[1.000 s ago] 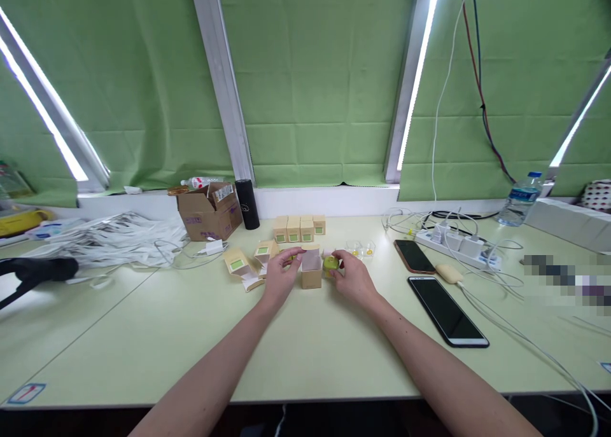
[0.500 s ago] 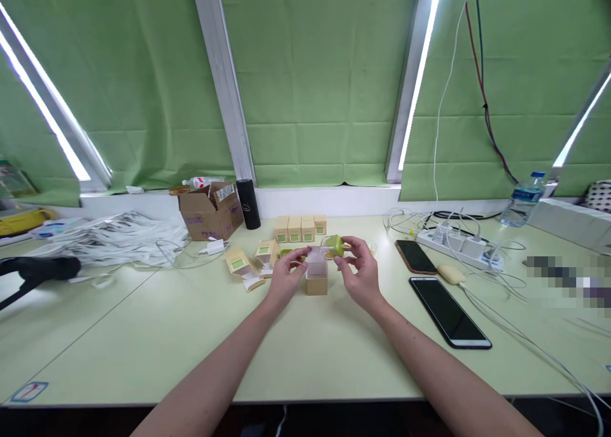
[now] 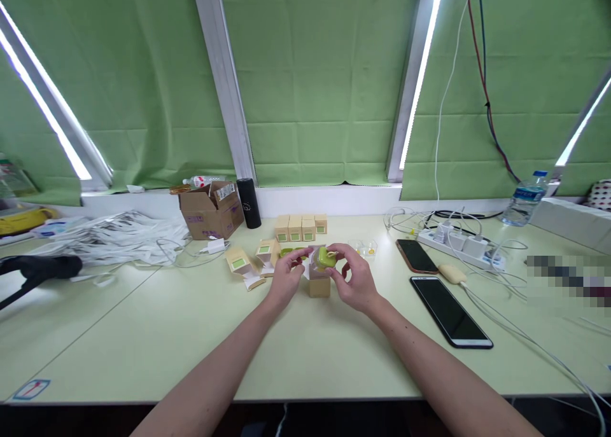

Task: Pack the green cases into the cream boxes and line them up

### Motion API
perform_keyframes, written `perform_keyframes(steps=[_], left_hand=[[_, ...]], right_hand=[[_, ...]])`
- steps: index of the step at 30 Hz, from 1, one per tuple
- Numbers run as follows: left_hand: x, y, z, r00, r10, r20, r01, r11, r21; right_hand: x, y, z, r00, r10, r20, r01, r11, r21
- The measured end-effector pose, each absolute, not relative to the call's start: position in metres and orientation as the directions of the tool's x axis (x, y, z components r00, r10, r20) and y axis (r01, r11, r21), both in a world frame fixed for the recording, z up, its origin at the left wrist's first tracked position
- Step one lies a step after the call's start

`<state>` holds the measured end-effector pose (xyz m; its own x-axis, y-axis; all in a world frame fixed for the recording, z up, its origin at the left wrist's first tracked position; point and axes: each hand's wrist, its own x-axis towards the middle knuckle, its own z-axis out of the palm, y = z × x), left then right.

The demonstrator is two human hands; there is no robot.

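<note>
A small open box (image 3: 319, 289) is standing on the bench (image 3: 305, 354), its inside mostly hidden by a green-topped jar (image 3: 326, 258) at its mouth; the right hand (image 3: 354, 275) is pinching the jar between thumb and fingers, while the left hand (image 3: 286, 277) is sitting beside the box, fingers slightly parted, whether gripping it I cannot tell

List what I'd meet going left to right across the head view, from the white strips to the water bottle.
White strips → cardboard carton → black cylinder → left hand → small open box → right hand, holding a green item → smaller phone → water bottle.
</note>
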<state>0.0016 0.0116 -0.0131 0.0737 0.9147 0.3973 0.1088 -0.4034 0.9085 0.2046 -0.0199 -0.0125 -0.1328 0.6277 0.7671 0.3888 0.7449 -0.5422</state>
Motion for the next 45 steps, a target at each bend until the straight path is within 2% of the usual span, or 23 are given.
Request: perform_keyframes(steps=[6, 15, 20, 28, 37, 45], left_hand=[[0.003, 0.010, -0.013, 0.049, 0.917, 0.396, 0.137, -0.399, 0.907], [0.005, 0.005, -0.007, 0.045, 0.914, 0.404, 0.147, -0.406, 0.902], [0.006, 0.005, -0.008, 0.059, 0.915, 0.400, 0.162, -0.404, 0.900], [0.005, 0.008, -0.012, 0.065, 0.907, 0.417, 0.146, -0.422, 0.895], [0.007, 0.006, -0.010, 0.073, 0.921, 0.382, 0.119, -0.388, 0.914], [0.006, 0.005, -0.010, 0.073, 0.917, 0.392, 0.126, -0.399, 0.908]], right_hand=[[0.209, -0.019, -0.009, -0.207, 0.617, 0.759, 0.490, 0.737, -0.465], [0.205, -0.022, -0.009, -0.277, 0.688, 0.671, 0.580, 0.676, -0.454], [0.203, -0.023, -0.012, -0.298, 0.713, 0.635, 0.551, 0.672, -0.496], [0.194, -0.019, -0.014, -0.265, 0.650, 0.712, 0.571, 0.701, -0.427], [0.186, -0.008, -0.033, -0.063, 0.761, 0.646, 0.460, 0.596, -0.658], [0.183, 0.011, -0.045, 0.077, 0.862, 0.500, 0.408, 0.431, -0.805]])
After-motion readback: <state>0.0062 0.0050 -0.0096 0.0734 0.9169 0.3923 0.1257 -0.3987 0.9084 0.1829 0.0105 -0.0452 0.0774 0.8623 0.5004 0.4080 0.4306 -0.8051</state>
